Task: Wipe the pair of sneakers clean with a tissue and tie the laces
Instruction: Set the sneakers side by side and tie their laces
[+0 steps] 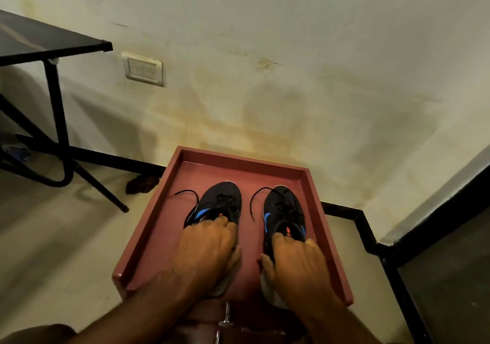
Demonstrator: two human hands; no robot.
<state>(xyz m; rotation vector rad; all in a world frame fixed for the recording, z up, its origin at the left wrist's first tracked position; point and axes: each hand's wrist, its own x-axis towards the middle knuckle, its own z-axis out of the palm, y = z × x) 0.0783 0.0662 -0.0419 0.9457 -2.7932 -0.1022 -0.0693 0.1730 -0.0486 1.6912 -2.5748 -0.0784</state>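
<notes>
Each hand grips one sneaker at its heel: left hand [206, 248] on left sneaker [220, 200], right hand [294, 261] on right sneaker [283, 208]; toes point away, inside the tray [148, 227], laces untied

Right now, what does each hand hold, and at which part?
The left hand grips the left sneaker at its heel end; the right hand grips the right sneaker at its heel end.

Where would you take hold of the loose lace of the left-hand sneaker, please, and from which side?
Judging by its pose, pinch the loose lace near its free tip, coming from the shoe's outer left side. There it arcs clear of the left-hand sneaker over bare tray floor. The left hand grips the heel end, so the toe end stays open.
</notes>
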